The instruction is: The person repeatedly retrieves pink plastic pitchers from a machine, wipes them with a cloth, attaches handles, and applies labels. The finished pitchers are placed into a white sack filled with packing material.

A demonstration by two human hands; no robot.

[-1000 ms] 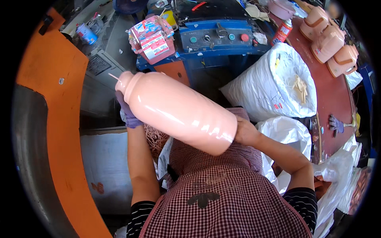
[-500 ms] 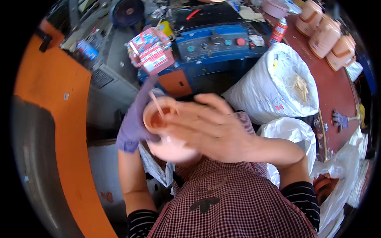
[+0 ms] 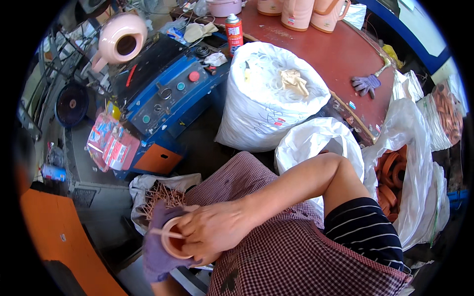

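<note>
Left hand (image 3: 157,251), in a purple glove, wrapped about the neck of a pink bottle (image 3: 171,250), held low over the person's lap, mouth tipped up toward the camera; right hand (image 3: 217,229), bare, laid across the bottle's mouth, fingers bent in at the rim; cannot tell whether they pinch anything there; a thin pink stick (image 3: 162,232) juts from the rim toward the gloved hand; most of the bottle's body hidden beneath the right hand; checked apron (image 3: 291,246) just behind. Just beyond the gloved hand, a bag (image 3: 139,190) of thin pink sticks; further up, a blue control panel (image 3: 168,96), pink basket (image 3: 127,148) at its near end, pink jug (image 3: 113,29) at its far side, mouth facing the camera. Ahead, a big white sack (image 3: 247,121), pale strips and a beige cloth (image 3: 294,82) in its top; a white bag (image 3: 321,130) just in front of it; right of that, a clear bag (image 3: 412,197) of red-brown rings. Red table (image 3: 316,56) behind: purple glove (image 3: 365,86) near its right edge, pink jugs and a red spray can (image 3: 234,35) along the far part.
</note>
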